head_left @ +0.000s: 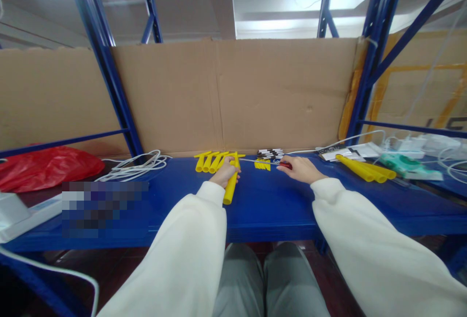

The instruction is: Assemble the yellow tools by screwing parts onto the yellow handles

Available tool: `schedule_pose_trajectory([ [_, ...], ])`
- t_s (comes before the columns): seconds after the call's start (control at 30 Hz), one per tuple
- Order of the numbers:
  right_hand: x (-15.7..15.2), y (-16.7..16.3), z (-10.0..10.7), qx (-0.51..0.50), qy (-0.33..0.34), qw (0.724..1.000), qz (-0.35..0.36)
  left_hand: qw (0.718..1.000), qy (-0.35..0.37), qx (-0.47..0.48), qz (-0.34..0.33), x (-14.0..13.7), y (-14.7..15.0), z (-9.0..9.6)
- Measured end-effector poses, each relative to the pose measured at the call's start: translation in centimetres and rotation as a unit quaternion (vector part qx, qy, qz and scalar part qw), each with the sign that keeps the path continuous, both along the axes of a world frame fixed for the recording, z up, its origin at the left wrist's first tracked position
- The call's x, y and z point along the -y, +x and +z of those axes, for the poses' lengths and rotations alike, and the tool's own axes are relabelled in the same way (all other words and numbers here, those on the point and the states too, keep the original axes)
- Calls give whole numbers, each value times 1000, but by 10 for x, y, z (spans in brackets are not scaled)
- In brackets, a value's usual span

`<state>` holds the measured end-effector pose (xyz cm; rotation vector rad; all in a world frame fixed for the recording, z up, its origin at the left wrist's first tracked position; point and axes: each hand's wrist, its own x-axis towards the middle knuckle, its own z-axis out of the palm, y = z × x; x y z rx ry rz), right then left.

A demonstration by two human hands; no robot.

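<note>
We show the yellow tube (229, 193), topped by a crosspiece, over the blue shelf (277, 205), the left hand (223, 173) curled firmly round it. Right of this tube, the right hand (302, 169) closes on a red-handled screwdriver (286, 165); tip contact we cannot tell. Left of it, several crosspieced tubes (207, 164) appear finished; far right, plain tubes (365, 171) seemingly remain.

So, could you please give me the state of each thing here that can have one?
Yellow tube, held in left hand.
Red-handled tool, held in right hand.
Rear yellow tubes, lying in a row.
Right-side yellow tubes, lying together.
Left white cable, loosely coiled.
Red bag, crumpled.
Cardboard, upright.
</note>
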<state>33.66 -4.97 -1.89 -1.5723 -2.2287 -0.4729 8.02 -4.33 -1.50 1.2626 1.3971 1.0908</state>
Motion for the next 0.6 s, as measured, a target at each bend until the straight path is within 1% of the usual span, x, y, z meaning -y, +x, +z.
schedule_pose_trajectory([
  [0.1, -2, 1, -1, 4, 6, 1000, -8, 1000, -1, -1, 2, 2, 1, 1],
  [0.27, -2, 3, -1, 6, 27, 1000, 11, 1000, 0, -5, 2, 5, 3, 4],
  [0.47, 2, -1, 1, -7, -20, 1000, 0, 1000, -5, -2, 9, 7, 4, 5],
  [0.6, 0, -1, 1, -15, -19, 1000, -14, 1000, -7, -1, 12, 7, 5, 5],
])
